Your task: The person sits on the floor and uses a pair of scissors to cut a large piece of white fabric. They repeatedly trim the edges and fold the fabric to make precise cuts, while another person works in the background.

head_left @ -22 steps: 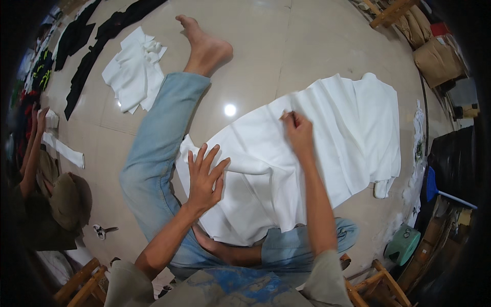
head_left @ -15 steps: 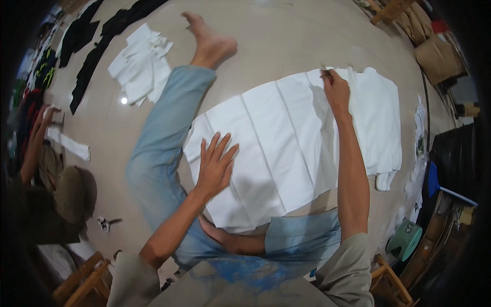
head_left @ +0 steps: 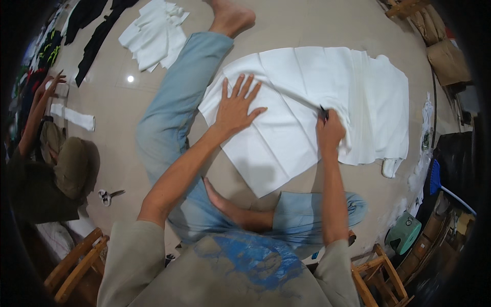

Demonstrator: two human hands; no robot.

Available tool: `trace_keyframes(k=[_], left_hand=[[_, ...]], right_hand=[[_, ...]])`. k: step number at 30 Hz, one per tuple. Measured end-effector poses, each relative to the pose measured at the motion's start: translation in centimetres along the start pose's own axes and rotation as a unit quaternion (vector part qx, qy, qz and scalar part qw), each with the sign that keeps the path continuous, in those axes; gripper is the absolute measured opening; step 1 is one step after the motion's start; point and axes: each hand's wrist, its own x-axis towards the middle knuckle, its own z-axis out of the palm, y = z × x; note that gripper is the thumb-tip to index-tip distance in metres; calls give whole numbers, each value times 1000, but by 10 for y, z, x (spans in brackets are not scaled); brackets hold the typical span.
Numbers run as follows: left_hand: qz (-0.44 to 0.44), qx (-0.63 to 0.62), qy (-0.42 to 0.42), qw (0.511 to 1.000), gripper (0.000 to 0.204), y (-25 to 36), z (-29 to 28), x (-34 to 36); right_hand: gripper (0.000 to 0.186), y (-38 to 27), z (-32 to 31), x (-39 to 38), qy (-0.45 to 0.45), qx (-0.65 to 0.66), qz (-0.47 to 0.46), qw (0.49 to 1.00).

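Note:
A large piece of white fabric (head_left: pixel 276 148) with long creases lies spread on the tiled floor between my bent legs. My left hand (head_left: pixel 238 105) rests flat on its upper left part, fingers spread. My right hand (head_left: pixel 330 128) is closed around a small dark pointed tool (head_left: pixel 323 111), possibly snips, on a bunched fold at the right part of the fabric. Beyond that, more layers of white fabric (head_left: pixel 388 102) lie loosely stacked. A crumpled white fabric pile (head_left: pixel 153 33) sits beyond my outstretched left leg (head_left: pixel 179 87).
At the left, another person (head_left: pixel 61 163) sits on the floor with hands raised. Scissors (head_left: pixel 107 197) lie nearby, and dark garments (head_left: pixel 97 41) lie farther up. Wooden stools (head_left: pixel 71 263) stand at the lower corners. Cardboard (head_left: pixel 447 61), a blue dustpan (head_left: pixel 437 174) and a green container (head_left: pixel 401 235) line the right side.
The fabric has been flattened and shifted away from me. My left hand moved forward with it. My right hand went up to the upper right edge, then came down into the fold.

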Motion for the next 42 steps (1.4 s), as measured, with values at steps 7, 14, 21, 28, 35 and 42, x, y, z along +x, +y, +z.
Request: trace_keyframes(k=[7,14,21,28,35,42], left_hand=[[-33,19,56,998,72,-5,15,47],[-75,-105,17,991,68,15,-39,-78],[-6,-123,-44,991,79,77,-46,-106],[15,-78,-93,992,94,89,-24,-126],[117,-210,-69,968,55,111,-54,-109],[245,-249,-215,912,42,160,-26,0]], right_hand=[[41,-5,11,102,-130,66,56,988],[45,-31,-87,-110,-97,177,233,951],[40,-40,-136,-170,-81,-54,86,992],[42,-78,-97,-167,-56,253,278,925],[40,-122,-58,-183,-128,231,327,907],[35,-122,-58,-194,-164,547,452,685]])
